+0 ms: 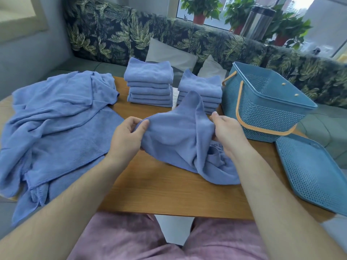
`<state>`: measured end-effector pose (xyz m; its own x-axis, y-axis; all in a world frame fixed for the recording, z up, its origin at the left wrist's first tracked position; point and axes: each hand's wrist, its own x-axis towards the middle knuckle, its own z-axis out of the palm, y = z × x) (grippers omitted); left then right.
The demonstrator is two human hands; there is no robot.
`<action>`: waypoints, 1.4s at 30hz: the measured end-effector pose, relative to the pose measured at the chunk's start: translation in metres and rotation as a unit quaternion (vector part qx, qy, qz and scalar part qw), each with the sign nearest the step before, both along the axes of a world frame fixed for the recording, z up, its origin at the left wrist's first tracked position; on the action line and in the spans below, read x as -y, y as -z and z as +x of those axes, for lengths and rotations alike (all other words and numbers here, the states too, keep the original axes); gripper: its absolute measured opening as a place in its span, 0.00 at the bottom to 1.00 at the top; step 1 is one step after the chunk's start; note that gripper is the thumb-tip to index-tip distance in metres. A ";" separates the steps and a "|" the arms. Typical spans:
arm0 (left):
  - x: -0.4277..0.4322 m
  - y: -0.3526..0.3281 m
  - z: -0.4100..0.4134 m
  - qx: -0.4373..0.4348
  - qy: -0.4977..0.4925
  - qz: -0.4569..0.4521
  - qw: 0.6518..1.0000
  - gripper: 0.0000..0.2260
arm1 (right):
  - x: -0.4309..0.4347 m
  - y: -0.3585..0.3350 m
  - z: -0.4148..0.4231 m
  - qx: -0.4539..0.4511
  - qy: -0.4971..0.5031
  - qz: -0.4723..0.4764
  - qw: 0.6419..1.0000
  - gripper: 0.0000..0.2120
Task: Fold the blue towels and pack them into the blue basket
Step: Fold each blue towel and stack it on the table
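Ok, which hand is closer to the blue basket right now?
Right. The right hand grips the towel just left of the basket; the left hand grips the towel's other side, farther left.

Lid (309, 171) cut off at R edge; R stack (201, 85) partly behind towel (174, 139).

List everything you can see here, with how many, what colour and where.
Held towel: one, blue, unfolded, above table centre
Loose towels: heap, count unclear, blue, table's left
Folded towel stacks: two, blue, table's far side
Basket: one, blue, orange handles, table's right, lid off
Lid: one, blue, table's near right
Table: one, wood brown, centre
Sofa: one, dark leaf print, behind table
Cushions: two, pale, on sofa
Potted plants: three, green, windowsill
Metal cylinder: one, silver, windowsill
Left hand: one, pinches held towel's left edge
Right hand: one, grips its right side
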<state>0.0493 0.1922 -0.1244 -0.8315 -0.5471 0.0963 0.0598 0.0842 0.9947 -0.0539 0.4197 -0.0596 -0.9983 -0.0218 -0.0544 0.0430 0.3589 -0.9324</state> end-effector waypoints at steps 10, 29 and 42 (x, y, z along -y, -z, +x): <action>0.001 0.024 -0.001 0.088 0.046 -0.285 0.953 0.24 | -0.014 0.026 0.012 0.027 -0.203 0.285 0.936 0.21; -0.052 0.016 0.000 0.079 0.072 -0.071 0.992 0.05 | 0.016 0.034 0.035 -0.030 -0.163 0.141 0.976 0.10; -0.002 0.012 -0.006 0.087 -0.002 0.029 0.996 0.12 | 0.010 0.030 0.023 0.016 -0.029 -0.040 0.999 0.05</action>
